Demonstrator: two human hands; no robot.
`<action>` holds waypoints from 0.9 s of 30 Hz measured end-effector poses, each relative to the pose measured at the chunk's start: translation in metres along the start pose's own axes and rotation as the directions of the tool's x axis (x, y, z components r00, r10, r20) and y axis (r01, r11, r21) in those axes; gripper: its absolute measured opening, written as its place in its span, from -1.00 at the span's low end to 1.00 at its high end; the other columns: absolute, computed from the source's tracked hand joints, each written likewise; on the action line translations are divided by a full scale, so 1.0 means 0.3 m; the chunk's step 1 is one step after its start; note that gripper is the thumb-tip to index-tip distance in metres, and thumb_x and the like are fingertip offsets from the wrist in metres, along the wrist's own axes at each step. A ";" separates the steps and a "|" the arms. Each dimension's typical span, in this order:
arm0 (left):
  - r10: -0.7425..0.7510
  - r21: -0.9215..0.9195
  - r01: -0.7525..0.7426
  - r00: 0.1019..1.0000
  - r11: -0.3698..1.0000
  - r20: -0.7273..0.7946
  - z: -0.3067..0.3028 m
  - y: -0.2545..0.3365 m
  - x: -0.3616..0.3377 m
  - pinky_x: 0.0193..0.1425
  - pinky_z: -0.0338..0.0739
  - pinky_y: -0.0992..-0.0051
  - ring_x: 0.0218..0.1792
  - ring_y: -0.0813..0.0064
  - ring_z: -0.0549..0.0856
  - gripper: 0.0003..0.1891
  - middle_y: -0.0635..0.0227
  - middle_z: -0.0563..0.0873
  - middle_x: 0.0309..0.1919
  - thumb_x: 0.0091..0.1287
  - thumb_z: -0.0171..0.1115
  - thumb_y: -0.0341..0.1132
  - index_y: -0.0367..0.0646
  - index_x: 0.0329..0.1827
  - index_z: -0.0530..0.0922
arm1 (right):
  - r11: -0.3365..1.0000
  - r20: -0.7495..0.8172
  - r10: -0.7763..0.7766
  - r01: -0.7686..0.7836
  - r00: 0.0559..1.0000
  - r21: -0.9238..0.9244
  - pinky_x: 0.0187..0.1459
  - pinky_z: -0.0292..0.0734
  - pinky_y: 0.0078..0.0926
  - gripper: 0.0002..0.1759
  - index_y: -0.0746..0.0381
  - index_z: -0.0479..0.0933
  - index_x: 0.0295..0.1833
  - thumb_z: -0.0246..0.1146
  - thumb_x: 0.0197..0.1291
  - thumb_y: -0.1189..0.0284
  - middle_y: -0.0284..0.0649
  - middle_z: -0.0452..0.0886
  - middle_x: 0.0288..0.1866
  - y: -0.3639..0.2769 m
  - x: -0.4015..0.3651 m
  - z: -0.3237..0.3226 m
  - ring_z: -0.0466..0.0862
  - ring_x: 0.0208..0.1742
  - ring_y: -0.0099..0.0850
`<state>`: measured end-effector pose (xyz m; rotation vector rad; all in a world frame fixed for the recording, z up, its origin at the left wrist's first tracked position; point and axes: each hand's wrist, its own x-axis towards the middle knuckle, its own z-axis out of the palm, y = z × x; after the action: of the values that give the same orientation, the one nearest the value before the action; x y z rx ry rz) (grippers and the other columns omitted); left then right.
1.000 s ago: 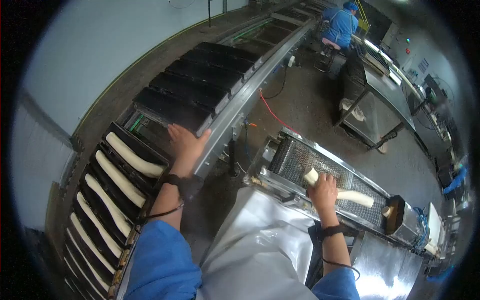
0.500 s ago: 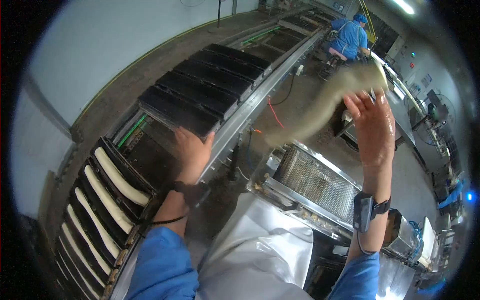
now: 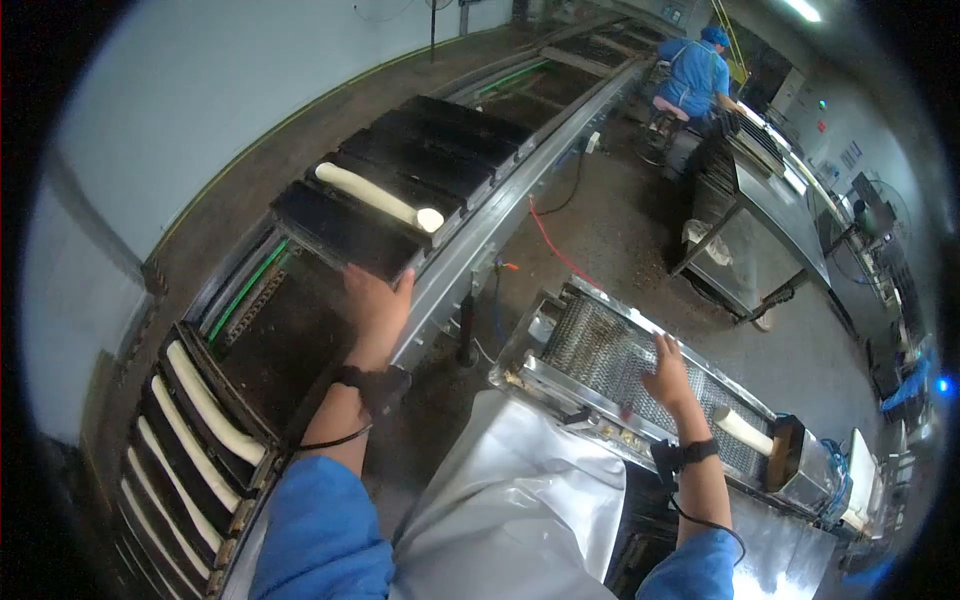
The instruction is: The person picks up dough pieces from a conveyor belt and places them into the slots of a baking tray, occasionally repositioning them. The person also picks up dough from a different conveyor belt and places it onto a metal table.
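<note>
A pale dough roll point(image 3: 368, 190) lies lengthwise on a set of black bread pans point(image 3: 345, 228). My left hand point(image 3: 378, 305) rests against the near edge of that set, fingers stretched and thumb apart. Over the metal mesh belt point(image 3: 590, 345) hovers my right hand point(image 3: 670, 380), empty, with its fingers apart. Farther along the belt, another dough roll point(image 3: 743, 430) sticks out of a metal box-shaped outlet point(image 3: 795, 455). At lower left, a second pan set point(image 3: 255, 400) has long dough strips lying in its slots.
A steel conveyor rail point(image 3: 480, 235) runs away to the upper right. In the distance, a person in blue point(image 3: 692, 75) sits at a work line. A metal table point(image 3: 770, 200) stands at the right. A red hose point(image 3: 548, 232) hangs beside the rail.
My right hand has let go of the dough roll, which was blurred in the air and now lies on the pans. That hand has dropped over the mesh belt. Another roll shows at the outlet.
</note>
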<state>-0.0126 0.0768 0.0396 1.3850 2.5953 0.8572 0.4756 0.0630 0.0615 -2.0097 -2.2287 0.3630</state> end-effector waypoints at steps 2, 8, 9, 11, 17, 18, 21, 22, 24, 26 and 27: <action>0.012 0.026 -0.012 1.000 1.000 -0.009 -0.020 0.019 -0.017 0.58 0.06 0.13 0.51 -0.20 0.12 0.08 -0.49 0.09 0.44 0.32 0.19 0.18 -0.76 0.42 -0.06 | 0.926 -0.030 0.174 -0.174 0.984 -0.334 0.50 0.15 0.00 -0.06 0.23 0.19 0.49 0.45 -0.04 0.39 0.00 0.19 0.54 0.133 -0.079 0.010 0.07 0.59 0.01; 0.038 0.021 -0.038 0.999 0.999 -0.009 -0.025 0.025 -0.024 0.55 0.13 0.10 0.49 -0.23 0.15 0.05 -0.51 0.10 0.42 0.35 0.17 0.16 -0.78 0.40 -0.03 | 0.868 -0.095 0.346 -0.357 0.933 -0.344 0.39 0.28 0.00 -0.27 0.18 0.35 0.34 0.37 -0.03 0.47 0.02 0.38 0.38 0.466 -0.312 0.000 0.28 0.48 -0.02; 0.043 0.032 -0.042 0.999 0.999 -0.022 -0.021 0.022 -0.026 0.55 0.13 0.10 0.49 -0.23 0.15 0.04 -0.51 0.11 0.42 0.35 0.17 0.15 -0.79 0.39 -0.02 | 0.871 -0.065 0.388 -0.389 0.919 -0.300 0.36 0.33 -0.06 -0.31 0.17 0.36 0.32 0.35 -0.01 0.44 0.02 0.43 0.35 0.444 -0.334 -0.032 0.34 0.45 -0.03; 0.050 0.035 -0.049 0.999 0.998 -0.013 -0.030 0.023 -0.028 0.55 0.13 0.10 0.49 -0.24 0.16 0.04 -0.52 0.11 0.41 0.35 0.17 0.15 -0.80 0.39 -0.02 | 0.831 -0.110 0.427 -0.438 0.897 -0.342 0.31 0.39 -0.18 -0.43 0.15 0.48 0.20 0.35 -0.01 0.42 0.00 0.44 0.35 0.399 -0.338 -0.047 0.40 0.40 0.00; 0.055 0.045 -0.054 0.998 0.998 -0.033 -0.072 0.051 -0.042 0.54 0.14 0.12 0.47 -0.25 0.18 0.03 -0.55 0.11 0.40 0.36 0.16 0.14 -0.81 0.38 -0.01 | 0.900 -0.214 0.373 -0.408 0.903 -0.152 -0.10 0.64 -0.21 -0.66 0.25 0.66 -0.11 0.42 -0.06 0.40 0.01 0.73 -0.18 0.420 -0.131 -0.121 0.73 -0.12 -0.07; 0.046 0.052 -0.045 0.999 0.998 -0.023 -0.074 0.049 -0.046 0.54 0.14 0.12 0.47 -0.25 0.19 0.03 -0.55 0.11 0.40 0.36 0.16 0.14 -0.81 0.38 -0.01 | 0.956 -0.288 0.246 -0.281 0.926 -0.088 -0.15 0.65 -0.23 -0.59 0.27 0.64 -0.02 0.44 -0.03 0.36 -0.03 0.75 -0.25 0.442 -0.086 -0.150 0.75 -0.22 -0.17; 0.028 0.040 -0.029 0.999 0.999 0.016 -0.086 0.054 -0.050 0.56 0.12 0.12 0.48 -0.24 0.17 0.02 -0.53 0.11 0.41 0.36 0.16 0.14 -0.80 0.38 -0.01 | 0.815 -0.344 0.298 -0.050 0.890 0.577 -0.46 0.61 -0.45 -0.65 0.29 0.65 -0.11 0.42 0.02 0.31 -0.14 0.73 -0.31 0.175 0.020 -0.498 0.73 -0.40 -0.39; 0.031 0.044 -0.031 0.999 0.999 0.017 -0.086 0.053 -0.052 0.56 0.12 0.12 0.48 -0.24 0.17 0.02 -0.53 0.11 0.41 0.36 0.16 0.14 -0.80 0.38 -0.01 | 0.744 -0.410 0.253 0.095 0.876 0.662 -0.42 0.64 -0.41 -0.58 0.30 0.64 -0.10 0.37 0.06 0.18 -0.12 0.73 -0.30 0.060 0.035 -0.594 0.73 -0.37 -0.35; 0.010 0.063 -0.011 1.000 0.998 0.003 -0.083 0.053 -0.052 0.57 0.09 0.12 0.49 -0.22 0.16 0.03 -0.52 0.10 0.42 0.36 0.16 0.15 -0.79 0.39 -0.02 | 0.489 -0.419 0.211 0.276 0.883 0.827 -0.15 0.66 -0.42 -0.40 0.38 0.51 0.12 0.31 0.18 0.09 -0.07 0.69 -0.08 -0.137 0.092 -0.736 0.73 -0.12 -0.36; 0.017 0.049 -0.018 1.000 0.999 0.015 -0.088 0.052 -0.051 0.58 0.08 0.12 0.50 -0.22 0.15 0.04 -0.51 0.09 0.42 0.36 0.15 0.15 -0.78 0.40 -0.03 | 0.105 -0.467 -0.228 0.498 0.854 0.861 0.24 0.57 -0.34 -0.35 0.42 0.26 0.38 0.19 0.38 0.20 0.07 0.58 0.15 -0.300 0.140 -0.816 0.65 0.14 -0.18; 0.020 0.030 -0.020 0.999 0.999 0.029 -0.090 0.052 -0.051 0.58 0.07 0.12 0.50 -0.22 0.13 0.04 -0.51 0.08 0.43 0.36 0.15 0.15 -0.77 0.41 -0.04 | -0.049 -0.481 -0.252 0.486 0.840 0.873 0.37 0.46 -0.21 -0.28 0.43 0.08 0.49 0.16 0.40 0.29 0.21 0.40 0.33 -0.429 0.127 -0.829 0.52 0.32 -0.04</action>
<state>-0.0006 0.0595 0.0673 1.4225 2.5877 0.7975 0.4088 0.1136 0.3314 -0.5280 -1.3924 1.1743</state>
